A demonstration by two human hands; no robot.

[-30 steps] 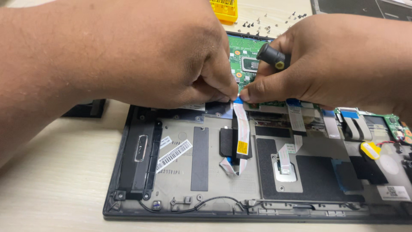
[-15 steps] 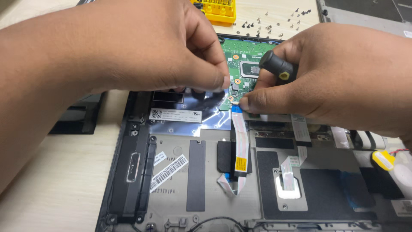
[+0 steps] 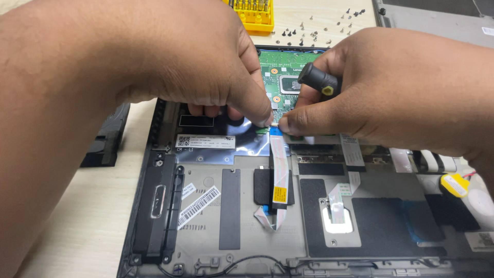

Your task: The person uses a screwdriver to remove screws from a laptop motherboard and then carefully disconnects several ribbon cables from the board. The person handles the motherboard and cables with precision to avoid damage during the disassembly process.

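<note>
Frame centre: ribbon cable (image 3: pixel 279 170) top end is pinched between left hand (image 3: pixel 206 67) and right hand (image 3: pixel 391 87) fingertips; screwdriver (image 3: pixel 319 81) is palmed right; little room around.

a flat white ribbon cable (image 3: pixel 279 167) is lying along the middle of an opened laptop base (image 3: pixel 216 242), running from a blue-tabbed upper end at the edge of the green circuit board (image 3: pixel 280 72) down past a small yellow label to a folded loop at its lower end. its blue tab is sitting right at the meeting fingertips of both hands. a black screwdriver handle (image 3: pixel 319 82) with a yellow end cap is lying tilted in the right fist, above the board.
</note>
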